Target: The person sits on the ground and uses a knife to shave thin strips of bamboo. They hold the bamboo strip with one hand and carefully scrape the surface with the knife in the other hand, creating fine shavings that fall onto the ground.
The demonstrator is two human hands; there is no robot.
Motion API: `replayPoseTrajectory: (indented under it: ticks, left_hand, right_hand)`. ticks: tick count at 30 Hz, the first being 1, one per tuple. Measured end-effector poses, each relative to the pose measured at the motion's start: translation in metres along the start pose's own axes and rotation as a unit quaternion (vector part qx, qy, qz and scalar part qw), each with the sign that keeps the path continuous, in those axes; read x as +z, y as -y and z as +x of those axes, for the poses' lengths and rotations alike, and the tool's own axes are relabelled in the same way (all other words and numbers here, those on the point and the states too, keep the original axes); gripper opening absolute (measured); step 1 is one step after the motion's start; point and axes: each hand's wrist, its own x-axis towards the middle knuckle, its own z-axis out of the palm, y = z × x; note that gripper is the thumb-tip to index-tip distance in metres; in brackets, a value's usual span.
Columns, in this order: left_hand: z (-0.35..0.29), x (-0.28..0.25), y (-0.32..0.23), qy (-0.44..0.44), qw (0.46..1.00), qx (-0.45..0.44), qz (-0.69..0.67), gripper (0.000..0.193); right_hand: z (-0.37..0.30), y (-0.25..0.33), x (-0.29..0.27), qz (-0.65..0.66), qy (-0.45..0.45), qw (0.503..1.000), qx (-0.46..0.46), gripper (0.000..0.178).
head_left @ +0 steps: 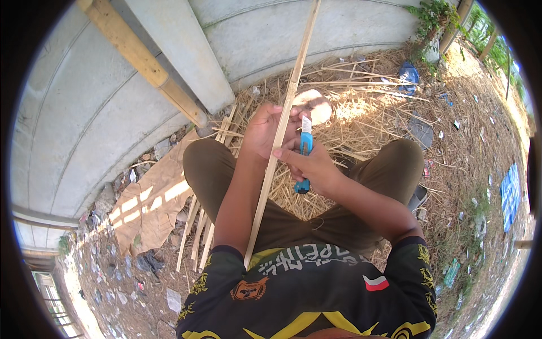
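Note:
A long, flat bamboo strip [273,163] slants from my shirt front up past the top of the view. My left hand [261,133] is closed around its middle, with some fingers hidden behind it. In my right hand [319,168] is a blue utility knife [305,146], its pale blade pointing up and away from me, just right of the strip. The right thumb rests against the strip's edge; the blade looks apart from it. Beyond both hands lies a sunlit, rounded pale thing [319,107] whose kind I cannot make out.
Shavings [305,204] cover the ground between my bent legs. More strips [196,229] lie left of my knee beside a flattened brown sheet [151,195]. A bamboo pole [138,61] leans by a grey panel wall [299,34]. Blue plastic [510,195] lies far right.

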Motion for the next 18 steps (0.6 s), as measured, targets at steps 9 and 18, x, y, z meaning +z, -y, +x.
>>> replayPoseTrajectory:
  ticks: [9, 18]
  left_hand:
    - [-0.002, 0.0, -0.002, -0.013, 1.0, -0.013, 0.007, 0.027]
    - [-0.001, 0.004, 0.0, -0.018, 1.0, 0.001, 0.016, 0.027]
  right_hand:
    - [0.002, 0.0, 0.0, -0.011, -0.01, 1.0, 0.005, 0.026]
    - [0.001, 0.0, 0.0, -0.011, -0.002, 1.0, 0.001, 0.025]
